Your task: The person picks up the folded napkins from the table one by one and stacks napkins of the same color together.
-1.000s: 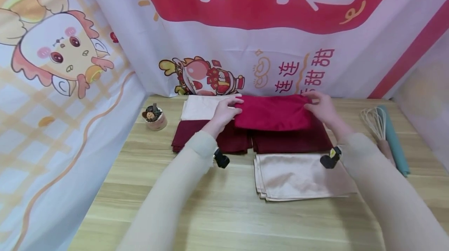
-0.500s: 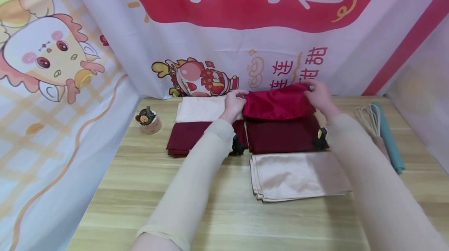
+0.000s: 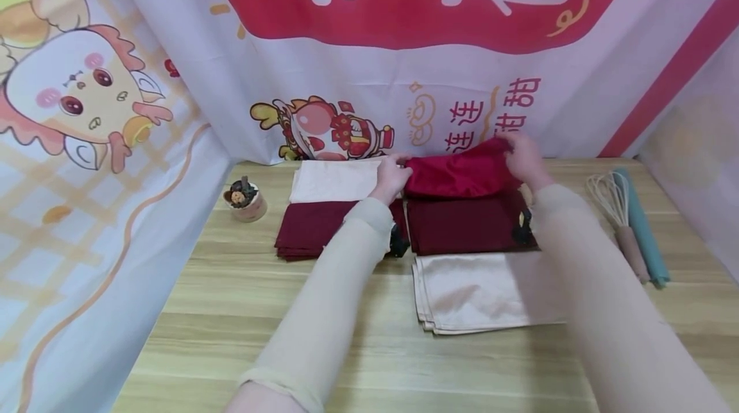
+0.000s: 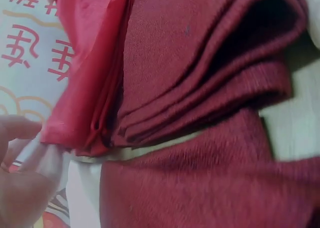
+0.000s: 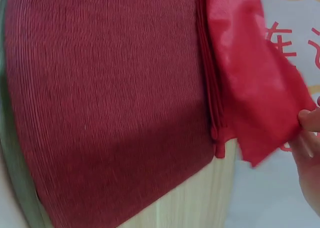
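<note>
A bright red satin cloth [image 3: 456,176], folded, lies at the back of the table along the wall. At its left end my left hand [image 3: 394,177] pinches the corner; in the left wrist view the fingers [image 4: 20,130] meet that corner. My right hand [image 3: 524,158] holds up the back right corner, thumb and fingers together on the fabric in the right wrist view. In front of it lies a dark red folded cloth [image 3: 467,224], and another dark red cloth [image 3: 308,226] lies to the left, partly under my left arm. A white folded cloth [image 3: 331,181] sits behind that one.
Nearest me is a pale pink folded cloth [image 3: 485,291], its right end behind my right sleeve. A small decorated cup [image 3: 247,201] stands at the left. On the right lie a whisk [image 3: 618,214] and a teal roll [image 3: 643,227]. A printed curtain [image 3: 346,67] closes the back.
Both hands moved back with the red satin cloth, lifted over the dark red cloth a second ago. Its front edge now lies behind that cloth's middle; only the back right corner stays raised.
</note>
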A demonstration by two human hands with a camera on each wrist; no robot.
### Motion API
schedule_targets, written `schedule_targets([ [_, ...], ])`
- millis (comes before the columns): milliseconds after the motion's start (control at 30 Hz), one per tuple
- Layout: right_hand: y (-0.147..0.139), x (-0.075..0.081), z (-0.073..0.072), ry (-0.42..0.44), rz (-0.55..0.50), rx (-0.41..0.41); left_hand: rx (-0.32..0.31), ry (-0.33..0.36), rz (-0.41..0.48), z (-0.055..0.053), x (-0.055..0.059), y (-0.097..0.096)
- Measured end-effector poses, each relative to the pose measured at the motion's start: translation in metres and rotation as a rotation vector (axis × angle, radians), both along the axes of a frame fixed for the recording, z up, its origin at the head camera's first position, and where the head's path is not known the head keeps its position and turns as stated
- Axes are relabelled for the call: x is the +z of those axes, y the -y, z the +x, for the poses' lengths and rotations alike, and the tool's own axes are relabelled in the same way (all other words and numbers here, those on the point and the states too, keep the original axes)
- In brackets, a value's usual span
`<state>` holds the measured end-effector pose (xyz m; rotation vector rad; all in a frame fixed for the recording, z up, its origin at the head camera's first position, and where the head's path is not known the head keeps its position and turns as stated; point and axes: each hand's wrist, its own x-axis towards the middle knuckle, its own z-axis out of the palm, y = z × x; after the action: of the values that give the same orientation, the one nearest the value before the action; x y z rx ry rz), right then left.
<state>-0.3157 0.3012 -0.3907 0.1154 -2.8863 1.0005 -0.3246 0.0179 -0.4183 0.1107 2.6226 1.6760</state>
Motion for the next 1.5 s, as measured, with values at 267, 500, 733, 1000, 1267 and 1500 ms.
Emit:
schedule_targets([
  [267,-0.010,0.002,0.012,-0.008,0.030,0.075,-0.093,-0.019,-0.056,0.006,0.004,0.010],
  [500,-0.006,0.004,0.043,0.002,0.024,0.164,-0.237,-0.075,-0.079,0.038,0.016,0.021],
  [733,-0.002,-0.002,0.081,-0.079,-0.022,0.243,-0.336,-0.030,0.010,0.081,0.023,0.028],
  [1000,0.001,-0.015,0.123,-0.148,-0.064,0.315,-0.426,-0.005,0.007,0.117,0.024,0.037],
  [1267,-0.004,-0.028,0.174,-0.036,-0.023,0.234,-0.461,-0.030,0.049,0.155,0.009,0.051],
  [1500,-0.008,-0.041,0.203,0.016,-0.034,0.180,-0.441,-0.006,0.053,0.181,-0.002,0.057],
])
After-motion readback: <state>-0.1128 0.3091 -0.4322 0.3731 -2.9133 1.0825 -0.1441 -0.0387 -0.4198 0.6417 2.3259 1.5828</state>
